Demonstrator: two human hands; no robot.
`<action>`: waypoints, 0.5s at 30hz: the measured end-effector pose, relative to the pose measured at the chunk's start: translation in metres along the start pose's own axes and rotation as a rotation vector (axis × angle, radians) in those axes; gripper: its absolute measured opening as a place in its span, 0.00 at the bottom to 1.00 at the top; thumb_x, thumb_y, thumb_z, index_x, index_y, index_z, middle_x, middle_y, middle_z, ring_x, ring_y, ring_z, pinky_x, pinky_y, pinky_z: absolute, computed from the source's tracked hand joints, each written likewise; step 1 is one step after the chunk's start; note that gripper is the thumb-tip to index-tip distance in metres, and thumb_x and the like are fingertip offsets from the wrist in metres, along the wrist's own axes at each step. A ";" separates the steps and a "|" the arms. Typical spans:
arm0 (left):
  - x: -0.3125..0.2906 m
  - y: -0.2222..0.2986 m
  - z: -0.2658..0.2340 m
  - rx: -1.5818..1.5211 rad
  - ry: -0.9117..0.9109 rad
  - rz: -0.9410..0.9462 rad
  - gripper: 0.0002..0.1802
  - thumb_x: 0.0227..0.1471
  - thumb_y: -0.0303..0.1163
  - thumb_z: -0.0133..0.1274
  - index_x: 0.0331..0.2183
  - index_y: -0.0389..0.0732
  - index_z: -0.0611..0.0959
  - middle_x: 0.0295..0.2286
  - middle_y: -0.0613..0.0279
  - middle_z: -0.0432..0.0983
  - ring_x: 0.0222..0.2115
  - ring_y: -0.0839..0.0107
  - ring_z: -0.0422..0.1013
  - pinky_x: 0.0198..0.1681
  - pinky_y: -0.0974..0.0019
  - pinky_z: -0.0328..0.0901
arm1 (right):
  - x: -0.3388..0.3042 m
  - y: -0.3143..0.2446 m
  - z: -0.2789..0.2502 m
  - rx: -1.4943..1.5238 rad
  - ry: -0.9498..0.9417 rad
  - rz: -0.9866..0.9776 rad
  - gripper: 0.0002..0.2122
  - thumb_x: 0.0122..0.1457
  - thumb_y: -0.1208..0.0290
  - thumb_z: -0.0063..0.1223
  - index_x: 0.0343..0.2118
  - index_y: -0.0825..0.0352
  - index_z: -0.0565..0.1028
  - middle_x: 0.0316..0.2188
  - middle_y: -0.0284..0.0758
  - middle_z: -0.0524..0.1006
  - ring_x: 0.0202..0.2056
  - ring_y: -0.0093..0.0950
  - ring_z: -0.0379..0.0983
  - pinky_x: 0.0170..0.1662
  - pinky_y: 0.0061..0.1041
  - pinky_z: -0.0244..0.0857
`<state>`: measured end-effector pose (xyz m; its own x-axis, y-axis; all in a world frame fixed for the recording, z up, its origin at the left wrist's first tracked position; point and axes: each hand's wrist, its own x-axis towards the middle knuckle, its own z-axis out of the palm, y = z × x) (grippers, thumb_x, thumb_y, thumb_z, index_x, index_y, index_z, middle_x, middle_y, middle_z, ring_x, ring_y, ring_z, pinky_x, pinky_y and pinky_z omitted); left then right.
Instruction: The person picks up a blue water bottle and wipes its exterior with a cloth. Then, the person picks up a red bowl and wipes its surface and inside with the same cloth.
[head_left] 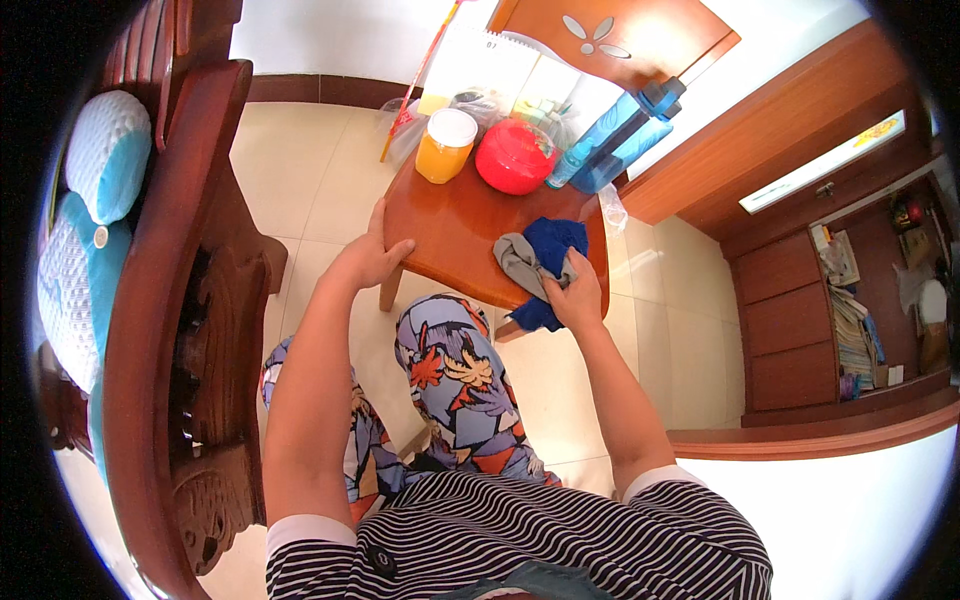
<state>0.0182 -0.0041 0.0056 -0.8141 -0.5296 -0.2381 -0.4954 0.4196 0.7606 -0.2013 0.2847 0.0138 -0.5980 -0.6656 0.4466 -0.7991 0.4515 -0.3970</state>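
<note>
On shiny wooden top point(443, 232), press gently, with blue and gray cloth point(552, 240) pinched in right hand point(577, 293) and left hand point(366, 260) spread at the edge; mind red pot point(514, 162).

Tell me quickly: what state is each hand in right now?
Left hand: open, spread at the near left corner of the wooden seat.
Right hand: closed, holding bunched blue and grey cloth.
</note>
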 end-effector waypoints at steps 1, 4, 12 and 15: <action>-0.003 0.008 -0.002 -0.016 -0.018 -0.022 0.52 0.60 0.47 0.51 0.67 0.39 0.36 0.55 0.33 0.66 0.56 0.46 0.66 0.59 0.57 0.60 | 0.001 0.005 -0.001 0.003 0.010 0.024 0.27 0.47 0.67 0.65 0.49 0.74 0.72 0.48 0.54 0.74 0.51 0.51 0.69 0.56 0.41 0.63; -0.004 0.011 -0.003 -0.040 -0.023 -0.006 0.51 0.60 0.45 0.51 0.67 0.39 0.37 0.56 0.32 0.64 0.58 0.47 0.64 0.60 0.58 0.59 | 0.022 0.048 0.000 0.086 0.013 0.063 0.24 0.47 0.68 0.65 0.47 0.72 0.73 0.44 0.52 0.75 0.48 0.50 0.71 0.52 0.40 0.65; 0.005 0.001 -0.004 -0.023 -0.042 0.011 0.52 0.60 0.46 0.51 0.67 0.38 0.35 0.57 0.33 0.63 0.58 0.46 0.64 0.61 0.58 0.58 | 0.077 0.071 0.013 -0.137 0.156 0.308 0.22 0.50 0.63 0.64 0.45 0.72 0.74 0.41 0.52 0.77 0.44 0.51 0.72 0.49 0.43 0.66; 0.004 0.002 -0.005 -0.009 -0.043 -0.001 0.52 0.60 0.47 0.51 0.67 0.38 0.35 0.57 0.33 0.63 0.58 0.46 0.64 0.60 0.58 0.59 | 0.060 0.046 0.004 -0.128 0.117 0.256 0.22 0.49 0.64 0.64 0.45 0.71 0.74 0.43 0.50 0.76 0.47 0.50 0.70 0.52 0.42 0.64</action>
<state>0.0159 -0.0093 0.0092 -0.8261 -0.4975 -0.2646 -0.4937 0.4126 0.7655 -0.2741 0.2629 0.0188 -0.7781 -0.4512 0.4370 -0.6185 0.6717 -0.4078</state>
